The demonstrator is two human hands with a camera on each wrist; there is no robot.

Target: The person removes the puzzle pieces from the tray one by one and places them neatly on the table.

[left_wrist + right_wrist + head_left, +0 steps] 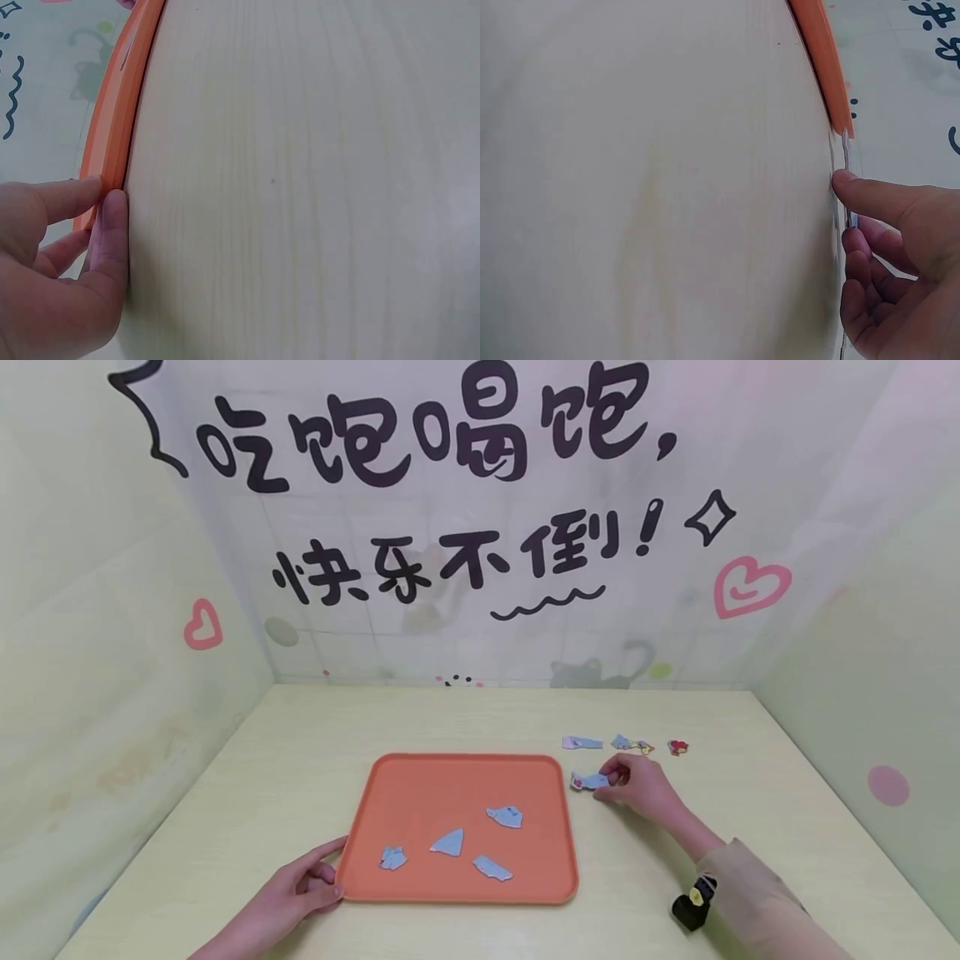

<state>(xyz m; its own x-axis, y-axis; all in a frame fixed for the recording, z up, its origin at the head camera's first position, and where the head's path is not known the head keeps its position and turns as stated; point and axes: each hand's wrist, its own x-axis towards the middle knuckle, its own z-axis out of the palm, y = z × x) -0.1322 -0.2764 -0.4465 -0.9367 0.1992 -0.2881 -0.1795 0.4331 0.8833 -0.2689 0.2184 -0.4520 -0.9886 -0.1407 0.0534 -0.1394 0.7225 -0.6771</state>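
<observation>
An orange tray (450,777) lies flat on the table, with several pale blue, irregular torn-looking card pieces (448,842) spread over it. At its near left corner my left hand (288,893) holds the rim; in the left wrist view the thumb (112,232) and index finger sit right at the tray corner. Just right of the tray, my right hand (641,785) pinches a pale blue card piece (587,781) with a reddish print at its left end. Seen edge-on in the right wrist view, that thin piece (847,154) shows between thumb and fingers.
Behind the right hand, more pieces lie in a row: a long pale one (582,743), a blue and yellow group (632,744) and a red one (678,747). A black object with a yellow patch (693,902) is beside the right sleeve. Printed cloth walls enclose the table.
</observation>
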